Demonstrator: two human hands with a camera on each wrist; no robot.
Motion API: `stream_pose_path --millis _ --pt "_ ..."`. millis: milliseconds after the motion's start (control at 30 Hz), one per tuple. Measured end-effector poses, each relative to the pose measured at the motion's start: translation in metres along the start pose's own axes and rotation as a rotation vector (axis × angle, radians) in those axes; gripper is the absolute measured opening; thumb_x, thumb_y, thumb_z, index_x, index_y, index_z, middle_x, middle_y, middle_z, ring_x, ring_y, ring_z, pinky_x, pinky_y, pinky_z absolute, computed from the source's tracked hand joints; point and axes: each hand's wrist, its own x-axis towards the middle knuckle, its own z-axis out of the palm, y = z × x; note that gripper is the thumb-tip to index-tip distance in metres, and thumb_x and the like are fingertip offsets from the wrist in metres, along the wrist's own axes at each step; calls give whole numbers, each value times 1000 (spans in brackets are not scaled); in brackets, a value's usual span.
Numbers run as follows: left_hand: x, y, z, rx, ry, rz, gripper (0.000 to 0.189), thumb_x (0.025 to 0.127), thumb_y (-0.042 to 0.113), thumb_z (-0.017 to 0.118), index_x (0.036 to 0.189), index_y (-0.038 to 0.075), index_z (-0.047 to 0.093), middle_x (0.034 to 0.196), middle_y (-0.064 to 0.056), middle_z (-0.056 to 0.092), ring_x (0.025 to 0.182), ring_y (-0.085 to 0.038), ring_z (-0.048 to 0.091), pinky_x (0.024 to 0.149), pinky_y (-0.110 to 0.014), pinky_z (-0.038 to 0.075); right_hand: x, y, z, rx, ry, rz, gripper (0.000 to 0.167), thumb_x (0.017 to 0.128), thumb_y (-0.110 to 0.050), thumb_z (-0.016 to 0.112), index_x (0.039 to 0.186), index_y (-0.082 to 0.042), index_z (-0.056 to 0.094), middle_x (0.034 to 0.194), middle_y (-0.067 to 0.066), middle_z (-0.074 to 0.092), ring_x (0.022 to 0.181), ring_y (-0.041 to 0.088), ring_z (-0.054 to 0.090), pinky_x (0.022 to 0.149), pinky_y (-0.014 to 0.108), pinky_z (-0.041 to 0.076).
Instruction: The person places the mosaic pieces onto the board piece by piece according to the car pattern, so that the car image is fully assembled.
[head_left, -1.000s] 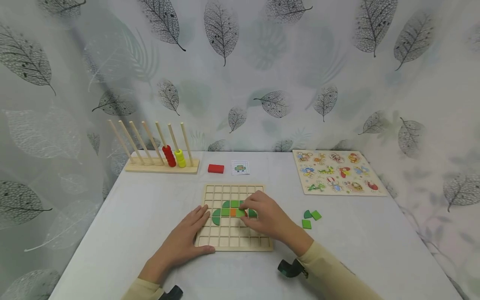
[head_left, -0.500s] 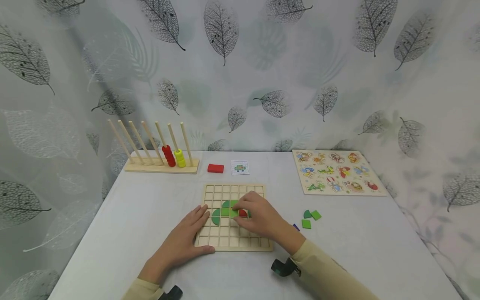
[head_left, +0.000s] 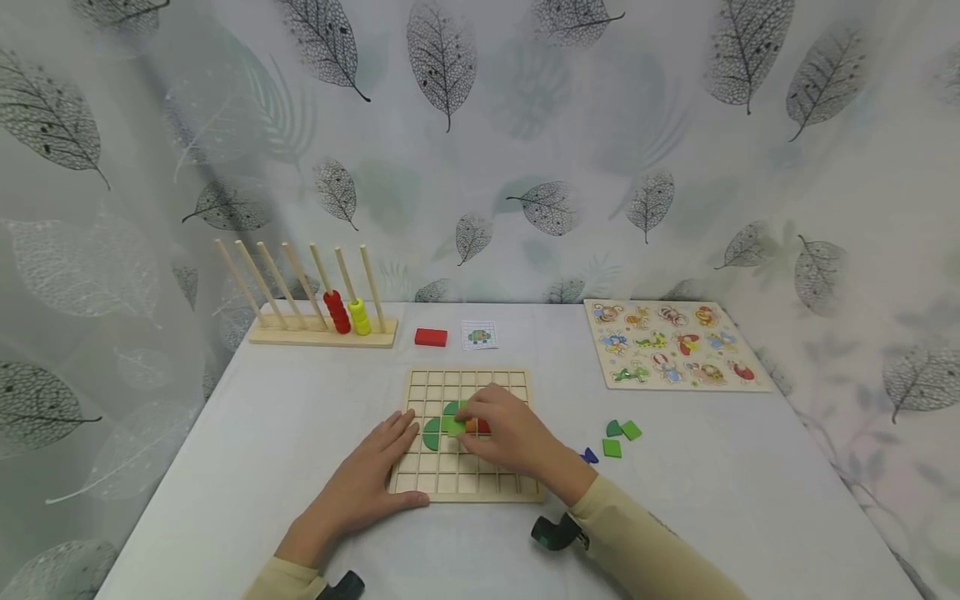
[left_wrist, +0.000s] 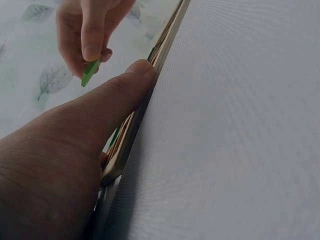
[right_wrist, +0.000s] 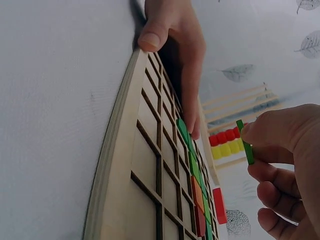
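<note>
A wooden grid board point(head_left: 480, 485) lies on the table. My left hand point(head_left: 375, 468) rests along its left edge, fingers straight and thumb at the near corner. Between thumb and fingertips, my right hand point(head_left: 510, 429) pinches a green square tile point(right_wrist: 245, 141). In the right wrist view that tile stands clear above the board. In the grid sit dark green rounded pieces point(head_left: 432, 434), an orange tile point(right_wrist: 197, 192) and a red piece point(head_left: 483, 426). The right hand hides part of this row in the head view.
Loose green tiles point(head_left: 612, 448) and a blue piece point(head_left: 590, 456) lie right of the board. Behind it are a red block point(head_left: 431, 337) and a turtle pattern card point(head_left: 480, 336). A peg bead rack point(head_left: 322, 337) stands back left, an insect puzzle board point(head_left: 675, 346) back right.
My right hand has moved left over the board with the green square tile, uncovering the red piece and the blue piece beside the wrist. The left hand has stayed in place.
</note>
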Motion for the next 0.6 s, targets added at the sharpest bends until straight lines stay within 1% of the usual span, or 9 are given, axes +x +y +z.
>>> stream_pose_path --millis 100,233,400,600 --pt "0 0 0 1 1 -2 114 85 77 78 169 10 40 178 -3 28 164 -28 20 126 -58 31 0 1 3 0 -3 5 17 94 -22 86 110 -17 83 105 -10 70 99 9 57 83 24 55" --pt "0 0 0 2 0 -3 114 84 77 77 169 10 39 178 -3 27 165 -28 20 126 -57 30 1 1 6 0 -7 14 18 93 -22 88 110 -17 83 105 -9 70 99 9 58 84 24 55" --pt "1 -2 1 7 0 0 115 85 78 77 169 10 39 178 -2 26 165 -27 19 127 -56 30 1 1 13 5 -3 1 20 91 -22 90 109 -16 83 105 -6 70 98 11 58 83 26 55" --pt "0 -2 2 10 1 -1 114 85 77 77 169 10 39 178 -2 27 165 -28 20 126 -57 31 0 4 22 9 -13 -8 20 91 -22 90 108 -15 83 105 -5 70 101 12 60 88 30 56"
